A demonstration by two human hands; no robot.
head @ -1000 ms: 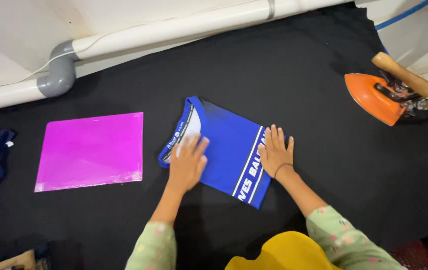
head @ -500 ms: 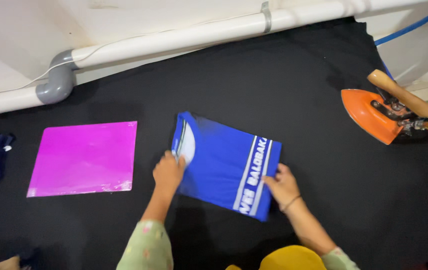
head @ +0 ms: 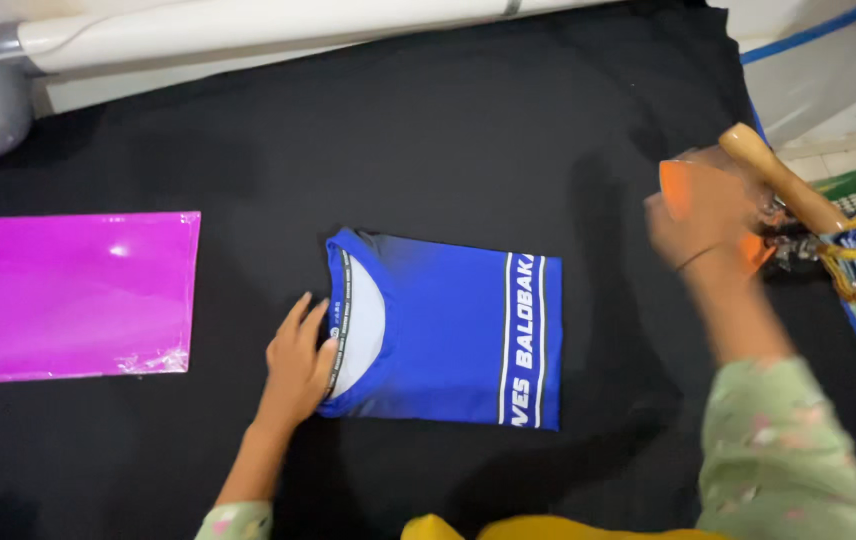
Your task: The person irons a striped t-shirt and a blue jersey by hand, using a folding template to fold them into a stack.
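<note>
A folded blue shirt (head: 448, 325) lies mid-way across the black cloth-covered table (head: 448, 130). The left hand (head: 298, 365) rests flat, fingers spread, on its collar edge. The right hand (head: 698, 215), blurred, reaches the orange iron (head: 678, 185); its grip cannot be told.

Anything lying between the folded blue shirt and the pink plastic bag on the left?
Only bare black cloth and the left hand at the blue shirt collar; the pink bag lies apart, seen from the head view.

Both arms are covered by pale green sleeves (head: 778, 450) printed with small pink flowers. A thin dark band is worn at the right wrist (head: 696, 262).
</note>
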